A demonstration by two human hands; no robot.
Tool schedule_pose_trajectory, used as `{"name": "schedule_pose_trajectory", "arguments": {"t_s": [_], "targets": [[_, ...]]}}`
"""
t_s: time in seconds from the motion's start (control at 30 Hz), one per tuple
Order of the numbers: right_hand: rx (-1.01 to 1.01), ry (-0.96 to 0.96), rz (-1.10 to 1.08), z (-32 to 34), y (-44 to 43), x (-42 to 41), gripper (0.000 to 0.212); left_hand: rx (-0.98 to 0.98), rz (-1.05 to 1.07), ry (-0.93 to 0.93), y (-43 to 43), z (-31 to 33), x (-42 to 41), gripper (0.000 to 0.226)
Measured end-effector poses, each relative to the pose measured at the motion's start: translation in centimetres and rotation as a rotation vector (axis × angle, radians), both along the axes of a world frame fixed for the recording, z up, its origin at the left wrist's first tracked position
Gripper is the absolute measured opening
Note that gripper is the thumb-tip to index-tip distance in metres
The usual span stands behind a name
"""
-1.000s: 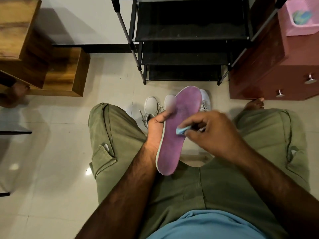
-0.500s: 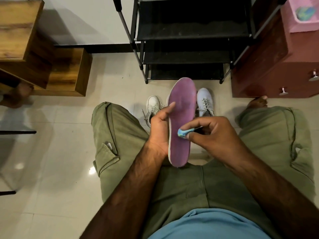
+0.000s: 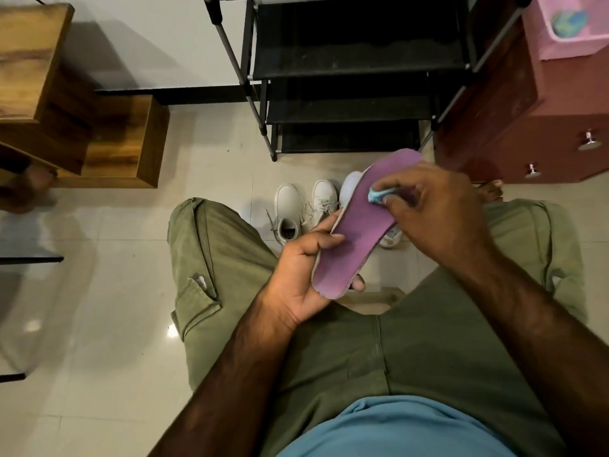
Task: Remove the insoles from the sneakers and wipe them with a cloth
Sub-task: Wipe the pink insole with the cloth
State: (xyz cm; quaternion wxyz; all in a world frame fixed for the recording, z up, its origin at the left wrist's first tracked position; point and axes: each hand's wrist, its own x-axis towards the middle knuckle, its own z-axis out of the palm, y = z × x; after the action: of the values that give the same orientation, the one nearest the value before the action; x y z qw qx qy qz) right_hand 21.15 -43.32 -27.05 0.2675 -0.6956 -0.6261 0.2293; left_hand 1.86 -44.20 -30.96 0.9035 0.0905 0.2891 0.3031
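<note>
Insole [image 3: 359,225] out of sneakers [image 3: 290,211], left hand [image 3: 296,275] gripping, right hand [image 3: 438,212] pressing cloth [image 3: 375,195].

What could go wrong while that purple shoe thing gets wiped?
The left hand grips the purple insole only at its heel end, so pressing farther up might bend it or lever it loose, dropping it onto the white sneakers below. The right hand pinches a small wad of blue cloth, which could slip out.

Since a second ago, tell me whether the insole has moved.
Yes. The insole swung its toe rightward, from in front of the shoe rack toward the maroon cabinet.
</note>
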Motion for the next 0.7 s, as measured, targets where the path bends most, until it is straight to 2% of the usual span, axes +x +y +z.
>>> {"name": "schedule_pose_trajectory", "arguments": {"t_s": [0.1,0.2,0.27,0.47,0.63,0.7], "targets": [[-0.007,-0.004,0.076,0.1,0.0,-0.8,0.023,-0.050,-0.005,-0.021,0.3,0.2,0.1,0.035],[-0.052,0.015,0.341,0.3,-1.5,-2.8,0.025,-0.049,-0.018,-0.042,0.3,-0.2,0.2,0.046],[-0.052,-0.026,0.426,0.5,-1.8,-3.1,0.025,-0.049,-0.017,-0.038,0.4,-0.4,0.3,0.051],[0.006,-0.138,0.171,0.1,0.1,-1.2,0.023,-0.051,0.003,0.010,0.5,-0.6,0.2,0.051],[-0.103,-0.020,0.547,0.6,-2.7,-3.8,0.022,-0.062,0.016,0.008,0.4,-0.9,0.2,0.052],[-0.093,-0.062,0.538,0.8,-2.0,-2.9,0.021,-0.050,0.000,0.027,0.4,-1.0,0.2,0.040]]}}
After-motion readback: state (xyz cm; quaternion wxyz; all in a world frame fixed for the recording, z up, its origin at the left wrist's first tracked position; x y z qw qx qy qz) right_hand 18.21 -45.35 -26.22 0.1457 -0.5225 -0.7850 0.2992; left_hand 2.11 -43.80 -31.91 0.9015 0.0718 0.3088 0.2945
